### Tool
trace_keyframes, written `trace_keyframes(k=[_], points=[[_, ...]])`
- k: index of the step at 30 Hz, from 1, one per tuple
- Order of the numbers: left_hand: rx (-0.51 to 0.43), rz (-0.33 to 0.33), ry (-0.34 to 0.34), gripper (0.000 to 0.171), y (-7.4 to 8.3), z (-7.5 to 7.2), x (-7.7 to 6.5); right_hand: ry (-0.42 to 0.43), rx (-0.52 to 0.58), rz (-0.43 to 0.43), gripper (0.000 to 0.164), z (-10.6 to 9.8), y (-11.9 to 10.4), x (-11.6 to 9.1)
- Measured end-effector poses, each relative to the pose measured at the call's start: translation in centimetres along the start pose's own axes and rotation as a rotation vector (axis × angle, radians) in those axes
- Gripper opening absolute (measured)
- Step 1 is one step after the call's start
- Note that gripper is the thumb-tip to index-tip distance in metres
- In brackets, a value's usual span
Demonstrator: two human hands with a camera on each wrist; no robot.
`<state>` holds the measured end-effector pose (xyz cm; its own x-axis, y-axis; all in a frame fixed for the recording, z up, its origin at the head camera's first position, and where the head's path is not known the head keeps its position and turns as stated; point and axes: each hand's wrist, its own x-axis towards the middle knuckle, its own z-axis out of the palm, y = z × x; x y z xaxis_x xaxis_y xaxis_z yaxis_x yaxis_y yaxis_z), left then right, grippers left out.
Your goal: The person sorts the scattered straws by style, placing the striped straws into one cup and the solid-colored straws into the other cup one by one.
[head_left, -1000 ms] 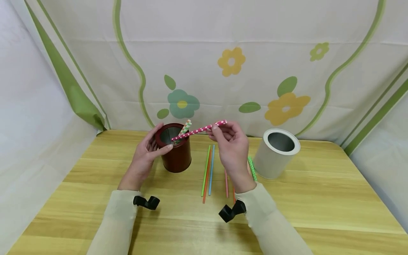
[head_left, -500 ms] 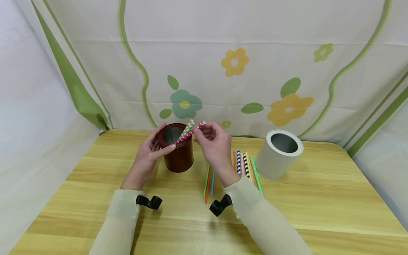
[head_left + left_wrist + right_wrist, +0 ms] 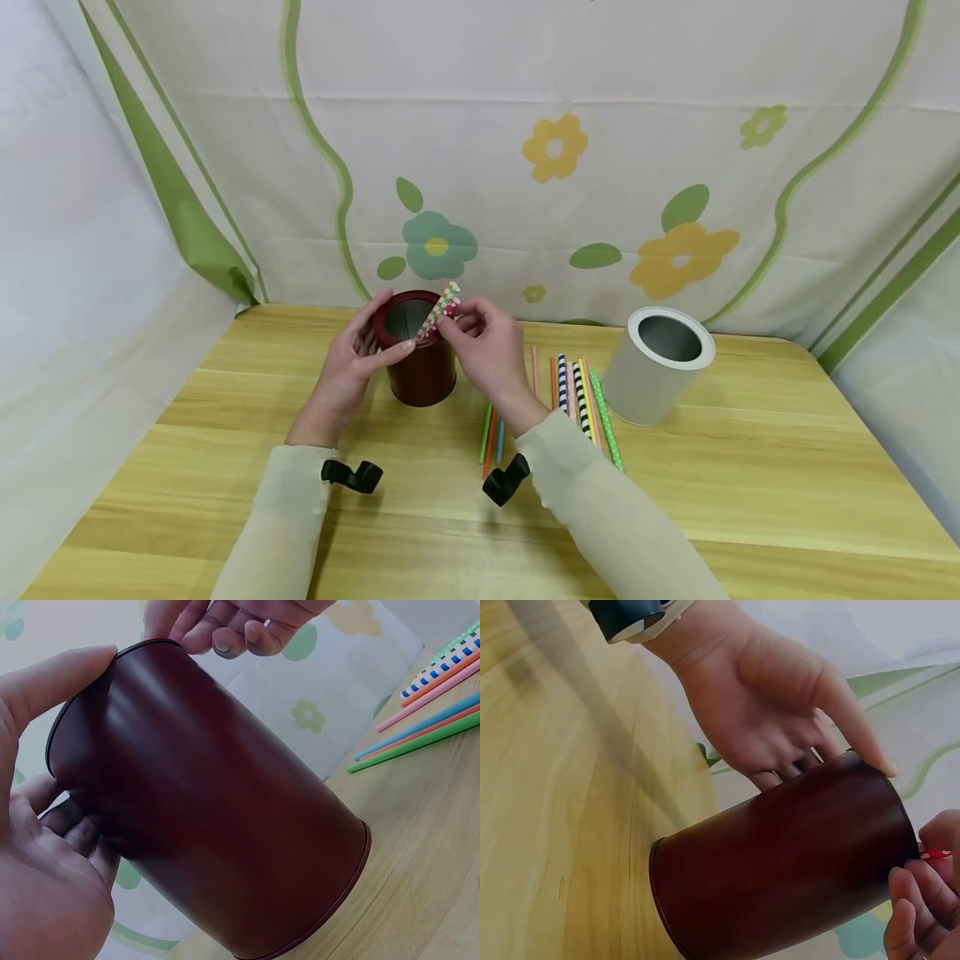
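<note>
A dark red can (image 3: pixel 422 379) stands on the wooden table, its open top facing up. My left hand (image 3: pixel 343 375) grips it at the rim from the left, thumb on the near edge and the other fingers around the far side. Two or so patterned paper straws (image 3: pixel 438 310) in green, orange and white lean out of the can's right side. Beside them, a pink straw with white dots (image 3: pixel 935 854) is pinched by my right hand (image 3: pixel 483 346) at the rim. Most of that straw is down inside the can, hidden from view.
A white can (image 3: pixel 641 379), open at the top, stands on the right. Striped, dotted and plain straws (image 3: pixel 577 387) lie to its left. Several thin green, orange and blue straws (image 3: pixel 420 731) lie nearer the red can. A flowered cloth (image 3: pixel 517 183) hangs behind the table.
My right hand has moved left and slightly down, and the pink dotted straw has gone from slanting across the rim to mostly inside the red can. My left hand has stayed on the can.
</note>
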<state>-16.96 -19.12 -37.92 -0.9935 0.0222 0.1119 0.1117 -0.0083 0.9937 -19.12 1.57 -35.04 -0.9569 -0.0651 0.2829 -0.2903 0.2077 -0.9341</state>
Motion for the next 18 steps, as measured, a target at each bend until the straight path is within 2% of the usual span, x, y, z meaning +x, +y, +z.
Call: trace_keyframes(k=[9,18], points=[[-0.003,-0.001,-0.002,0.084,-0.05,0.01,0.06,-0.016,-0.016,0.006,0.017,0.07,0.45,-0.10],[0.000,0.005,0.002,0.083,-0.11,-0.10,0.01,-0.014,0.026,0.043,0.019,-0.79,0.63,-0.86]])
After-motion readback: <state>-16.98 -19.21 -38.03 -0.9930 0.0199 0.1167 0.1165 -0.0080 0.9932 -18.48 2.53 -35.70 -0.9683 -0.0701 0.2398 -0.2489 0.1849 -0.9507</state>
